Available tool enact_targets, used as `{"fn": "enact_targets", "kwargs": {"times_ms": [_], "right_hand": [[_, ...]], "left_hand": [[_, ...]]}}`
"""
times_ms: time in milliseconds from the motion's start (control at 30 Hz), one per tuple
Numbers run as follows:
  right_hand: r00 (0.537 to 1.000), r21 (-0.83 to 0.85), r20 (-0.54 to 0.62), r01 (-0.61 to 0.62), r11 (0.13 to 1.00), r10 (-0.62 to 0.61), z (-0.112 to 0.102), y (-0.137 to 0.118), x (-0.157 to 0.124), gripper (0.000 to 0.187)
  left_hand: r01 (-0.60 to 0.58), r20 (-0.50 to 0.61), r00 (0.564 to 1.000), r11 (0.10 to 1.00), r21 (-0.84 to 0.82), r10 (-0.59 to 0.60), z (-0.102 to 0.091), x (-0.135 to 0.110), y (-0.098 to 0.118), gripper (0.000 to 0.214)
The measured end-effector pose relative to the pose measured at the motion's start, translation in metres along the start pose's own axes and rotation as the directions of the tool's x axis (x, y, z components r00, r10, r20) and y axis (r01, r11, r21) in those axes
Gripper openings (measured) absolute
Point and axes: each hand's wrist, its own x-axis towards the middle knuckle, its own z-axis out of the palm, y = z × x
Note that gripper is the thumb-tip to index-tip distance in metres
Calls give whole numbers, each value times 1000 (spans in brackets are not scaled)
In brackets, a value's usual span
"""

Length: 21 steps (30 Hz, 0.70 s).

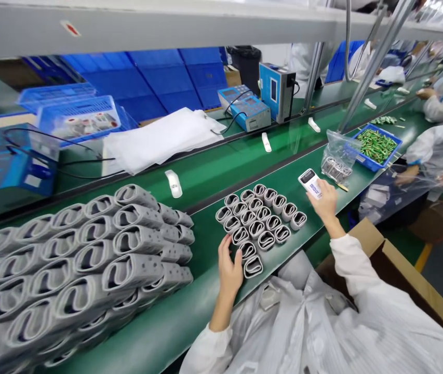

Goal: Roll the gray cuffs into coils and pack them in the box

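My left hand is at the near-left edge of a group of short grey rolled bands, standing on end in rows on the green work surface. Its thumb and fingers are apart, with the fingertips close to or touching the nearest bands; none is held. My right hand grips the lower end of a flat white device with a dark window and blue print, thumb on one edge and fingers on the other. The palm hides its lower part. To the left, a large stack of similar grey rolled bands lies on its side.
Beyond my right hand are a clear bag of grey parts and a blue tray of small green pieces. White curved pieces lie on the belt. An open cardboard box stands by my right arm. Co-workers sit at far right.
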Motion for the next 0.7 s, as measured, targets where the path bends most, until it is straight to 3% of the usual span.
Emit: {"fn": "enact_targets", "kwargs": {"times_ms": [100,200,367,567,633,700], "right_hand": [[946,-5,-317,75,997,-72,-17,-50,7,63],[890,-35,-438,127,991,-129,-42,-94,20,75],[852,11,-506,159,987,-132,-72,-148,35,87],[862,174,-493,233,957,-120,-79,-190,44,74],[860,207,-480,301,931,-171,-84,-208,63,71],[829,191,-490,404,895,-270,-93,-233,103,71]], "left_hand": [[1,-5,1000,1000,5,-1,1,2,-5,66],[-2,-6,1000,1000,-2,2,2,3,-10,67],[-9,-13,1000,1000,-8,9,4,4,-10,63],[-19,-20,1000,1000,-12,19,8,4,-7,59],[-26,-19,999,1000,-14,25,10,4,-6,57],[-36,-23,999,999,-18,36,12,5,-4,55]]}}
